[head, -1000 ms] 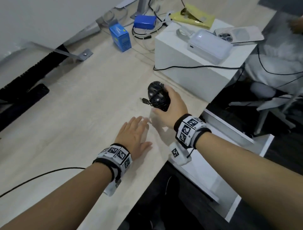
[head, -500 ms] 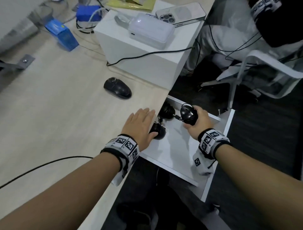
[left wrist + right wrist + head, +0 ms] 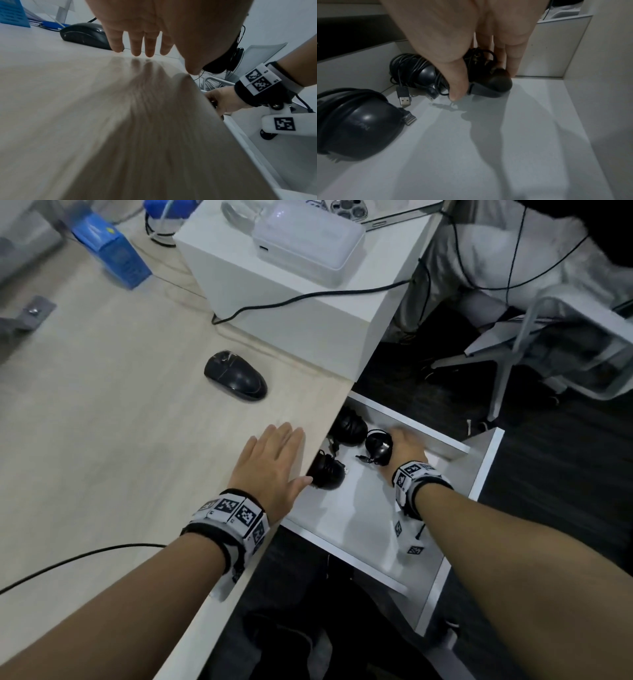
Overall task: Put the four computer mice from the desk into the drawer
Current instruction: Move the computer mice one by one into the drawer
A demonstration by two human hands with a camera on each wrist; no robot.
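Down inside the open white drawer lie three black computer mice, each wound in its own thin cord with a flat USB plug poking out. Two lie loose toward the counter side: the nearer mouse, glossy and rounded, and the farther mouse by the back wall. The third mouse is gripped by the right hand, thumb on one flank and fingers on the other, its base touching the smooth drawer floor. One more mouse, the fourth mouse, a low matte oval, sits alone on the pale wood-grain counter. The left hand lies flat at the counter's edge, its fingers straight and grasping nothing.
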